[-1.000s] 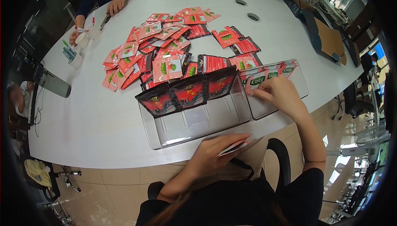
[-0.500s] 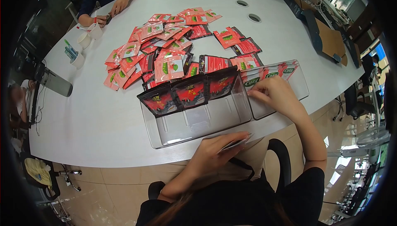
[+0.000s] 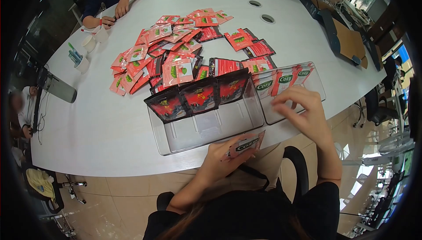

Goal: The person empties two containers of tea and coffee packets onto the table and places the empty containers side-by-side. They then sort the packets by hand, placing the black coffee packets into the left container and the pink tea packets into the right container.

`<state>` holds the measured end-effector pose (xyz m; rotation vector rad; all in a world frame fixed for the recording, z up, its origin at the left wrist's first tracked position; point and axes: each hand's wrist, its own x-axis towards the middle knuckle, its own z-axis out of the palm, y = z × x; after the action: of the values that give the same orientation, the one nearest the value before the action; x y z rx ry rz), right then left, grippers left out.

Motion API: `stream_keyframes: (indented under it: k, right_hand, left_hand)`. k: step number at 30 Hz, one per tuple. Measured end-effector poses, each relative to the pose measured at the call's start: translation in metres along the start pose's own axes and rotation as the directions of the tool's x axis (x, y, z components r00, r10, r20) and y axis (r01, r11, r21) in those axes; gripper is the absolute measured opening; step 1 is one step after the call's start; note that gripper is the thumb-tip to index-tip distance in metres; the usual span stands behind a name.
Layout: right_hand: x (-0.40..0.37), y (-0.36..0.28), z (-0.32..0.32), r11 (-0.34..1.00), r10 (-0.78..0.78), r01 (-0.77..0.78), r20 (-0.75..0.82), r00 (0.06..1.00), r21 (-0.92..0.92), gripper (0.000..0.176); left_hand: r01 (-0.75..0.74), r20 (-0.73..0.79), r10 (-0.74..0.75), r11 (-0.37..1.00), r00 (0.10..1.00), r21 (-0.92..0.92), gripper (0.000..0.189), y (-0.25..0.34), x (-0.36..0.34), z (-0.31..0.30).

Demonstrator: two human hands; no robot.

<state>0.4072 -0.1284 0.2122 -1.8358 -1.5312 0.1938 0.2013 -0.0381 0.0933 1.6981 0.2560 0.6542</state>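
My left hand (image 3: 218, 158) grips a pink Cozy tea sachet (image 3: 247, 145) by its lower part, just in front of the table edge. Above the right clear plastic tray (image 3: 320, 91) hovers my right hand (image 3: 305, 112), thumb and fingers parted with nothing between them. Pink Cozy sachets (image 3: 284, 78) stand in a row along that tray's back wall, partly behind the hand. Beside it, the left clear tray (image 3: 189, 140) holds three black-and-red coffee sachets (image 3: 199, 96) upright along its back.
A loose pile of pink and red-black sachets (image 3: 178, 70) lies behind the trays. White cups (image 3: 89, 43), one with pens, stand at the back left near a grey bottle (image 3: 61, 88). Another person's hands (image 3: 121, 8) rest on the far edge. Open cardboard boxes (image 3: 347, 40) lie at right.
My right hand has drawn back from the standing Cozy sachets toward me and parted its fingers. The sachet in my left hand has been turned up so its printed front shows.
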Motion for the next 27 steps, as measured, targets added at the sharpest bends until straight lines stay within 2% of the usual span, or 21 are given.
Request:
stream_keyframes:
  k: [3, 6, 7, 9, 10, 12, 13, 16, 19, 22, 23, 26, 27]
  right_hand:
    - [-0.008, -0.018, 0.01, 0.973, -0.226, 0.224, 0.047, 0.973, 0.052, 0.021]
    - [-0.019, -0.019, 0.021, 0.959, -0.284, 0.283, 0.101, 0.954, 0.015, 0.027]
    - [-0.018, -0.016, 0.021, 0.962, -0.273, 0.272, 0.07, 0.959, 0.028, 0.025]
    - [-0.019, -0.013, 0.018, 0.967, -0.248, 0.246, 0.015, 0.969, 0.07, 0.022]
    - [-0.02, -0.013, 0.013, 0.979, -0.159, 0.16, -0.017, 0.987, 0.123, 0.02]
    - [-0.024, -0.013, 0.0, 0.971, 0.025, -0.009, -0.064, 0.998, 0.241, 0.016]
    - [-0.026, 0.0, -0.005, 0.972, -0.07, 0.102, -0.155, 0.985, 0.214, 0.021]
    - [-0.026, 0.012, -0.02, 0.893, 0.214, -0.016, -0.394, 0.894, 0.45, 0.015]
    - [-0.018, 0.036, -0.033, 0.963, 0.188, -0.061, -0.495, 0.848, 0.261, 0.012]
    - [-0.012, 0.056, -0.031, 0.97, 0.227, -0.193, -0.276, 0.934, 0.145, 0.013]
    - [-0.011, 0.062, -0.027, 0.978, 0.209, -0.197, -0.25, 0.945, 0.072, 0.013]
    - [-0.006, 0.065, -0.02, 0.959, 0.285, -0.283, -0.116, 0.952, 0.034, 0.012]
    - [-0.004, 0.068, -0.018, 0.954, 0.298, -0.3, -0.115, 0.948, -0.004, 0.016]
  left_hand:
    - [0.023, 0.033, -0.023, 1.0, 0.999, -0.014, 0.043, 0.005, 0.0, -0.003]
    - [-0.014, 0.021, 0.013, 0.998, 1.0, 0.055, 0.041, 0.011, 0.0, -0.003]
    - [-0.034, 0.005, 0.033, 0.995, 0.999, 0.091, 0.04, 0.01, -0.001, -0.003]
    - [-0.039, 0.025, 0.041, 0.996, 0.999, -0.078, 0.037, 0.001, -0.003, -0.002]
    - [-0.035, 0.034, 0.041, 0.986, 0.999, -0.16, 0.036, 0.0, -0.001, -0.002]
    - [-0.024, 0.021, 0.027, 0.994, 0.999, -0.109, 0.033, 0.007, 0.002, -0.002]
    - [-0.011, -0.003, 0.01, 0.996, 1.0, -0.089, 0.033, 0.013, 0.003, -0.001]
    - [-0.01, -0.022, 0.009, 0.999, 1.0, -0.047, 0.032, 0.015, 0.006, 0.001]
    - [-0.037, 0.001, 0.037, 0.999, 0.999, -0.001, 0.032, 0.017, 0.008, 0.001]
    - [-0.029, -0.007, 0.029, 0.999, 1.0, 0.02, 0.031, 0.017, 0.007, 0.002]
    - [-0.022, -0.017, 0.022, 1.0, 1.0, 0.02, 0.031, 0.016, 0.006, 0.002]
    - [-0.002, -0.04, 0.002, 1.0, 0.999, -0.003, 0.03, 0.017, 0.006, 0.004]
    - [-0.001, -0.041, 0.001, 1.0, 0.999, 0.007, 0.03, 0.017, 0.006, 0.004]
